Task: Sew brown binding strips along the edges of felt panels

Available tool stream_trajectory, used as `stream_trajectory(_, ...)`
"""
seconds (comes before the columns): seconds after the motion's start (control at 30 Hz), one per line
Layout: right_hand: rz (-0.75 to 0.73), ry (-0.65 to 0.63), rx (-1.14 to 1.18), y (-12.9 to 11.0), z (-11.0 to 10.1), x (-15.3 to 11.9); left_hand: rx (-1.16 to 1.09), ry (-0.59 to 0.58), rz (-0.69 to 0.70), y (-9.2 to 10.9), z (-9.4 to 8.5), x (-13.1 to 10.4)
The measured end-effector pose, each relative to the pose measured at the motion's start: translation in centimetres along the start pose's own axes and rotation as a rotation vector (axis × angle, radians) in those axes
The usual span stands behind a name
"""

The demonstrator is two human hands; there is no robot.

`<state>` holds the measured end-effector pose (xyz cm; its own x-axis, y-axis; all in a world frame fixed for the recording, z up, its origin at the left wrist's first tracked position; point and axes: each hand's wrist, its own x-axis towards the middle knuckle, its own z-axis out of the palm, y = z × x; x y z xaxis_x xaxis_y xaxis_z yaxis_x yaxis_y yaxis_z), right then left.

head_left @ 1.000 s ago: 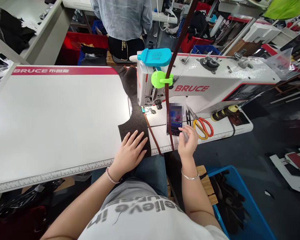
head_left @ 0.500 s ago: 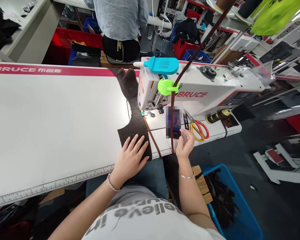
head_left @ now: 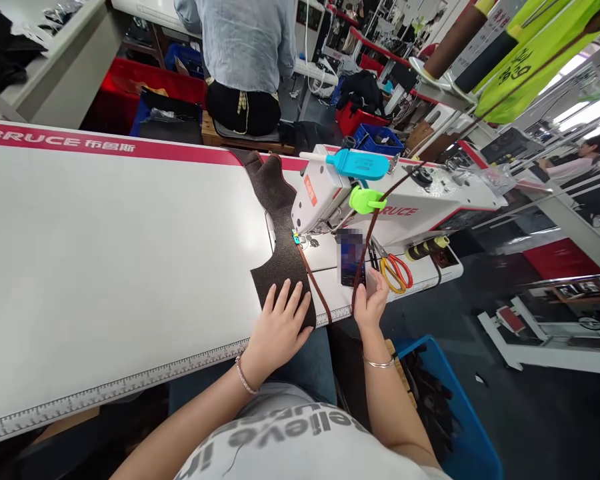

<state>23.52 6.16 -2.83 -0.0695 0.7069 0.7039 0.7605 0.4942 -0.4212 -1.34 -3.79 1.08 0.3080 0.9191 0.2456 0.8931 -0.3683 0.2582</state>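
Observation:
My left hand lies flat, fingers spread, on the lower end of a dark brown fabric piece. The fabric runs along the left side of the sewing machine head, its edge at the needle area. A thin brown strip leads from there to the table's front edge. My right hand is at the lower end of a phone, fingers curled and slightly apart, beside a hanging brown strip. Whether it touches the strip or phone I cannot tell.
Scissors with orange and yellow handles and a thread spool lie right of the phone. The white table extends left. A blue bin with dark pieces stands below right. A person sits beyond the table.
The camera view has turned, shifting the machine and table. My left hand stays flat on the fabric; my right hand stays by the phone, its fingers slightly lower along it.

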Motion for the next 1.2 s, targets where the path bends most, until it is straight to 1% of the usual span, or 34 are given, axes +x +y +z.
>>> stream_trajectory(0.17, 0.025, -0.008, -0.017, -0.4, 0.0, 0.1, -0.004, -0.001, 0.012, -0.2, 0.1, -0.1)
stream_trajectory(0.5, 0.04, -0.019, -0.043, -0.3, 0.1, 0.1, -0.012, 0.005, 0.033, -0.5, 0.3, -0.2)
stream_trajectory(0.73, 0.08, 0.024, -0.041, -0.5, 0.2, 0.0, 0.002, -0.003, 0.03, -0.4, -0.1, -0.2)
stream_trajectory(0.87, 0.109, 0.047, -0.029, -1.1, -0.1, -0.4, 0.004, 0.009, 0.021, -0.2, -0.5, -0.3)
stream_trajectory(0.93, 0.13, 0.086, -0.058, -1.5, -0.5, -0.9, 0.005, 0.015, 0.022, -0.2, -0.5, -0.4)
stream_trajectory(1.0, 0.161, 0.162, -0.094, -2.2, -1.0, -1.9, 0.01, 0.018, 0.028, -0.2, -0.5, -0.5)
stream_trajectory(1.1, 0.218, 0.268, -0.075, -3.5, -1.6, -4.2, 0.024, 0.012, 0.031, -0.1, -0.4, -0.5)
stream_trajectory(1.13, 0.234, 0.272, -0.037, -4.0, -1.7, -5.2, 0.029, 0.01, 0.025, 0.0, -0.5, -0.4)
stream_trajectory(1.17, 0.245, 0.249, 0.012, -4.5, -1.8, -6.2, 0.033, 0.008, 0.013, 0.2, -0.5, -0.2)
stream_trajectory(1.2, 0.249, 0.199, 0.065, -5.1, -1.8, -7.3, 0.037, 0.008, -0.005, 0.4, -0.6, 0.0)
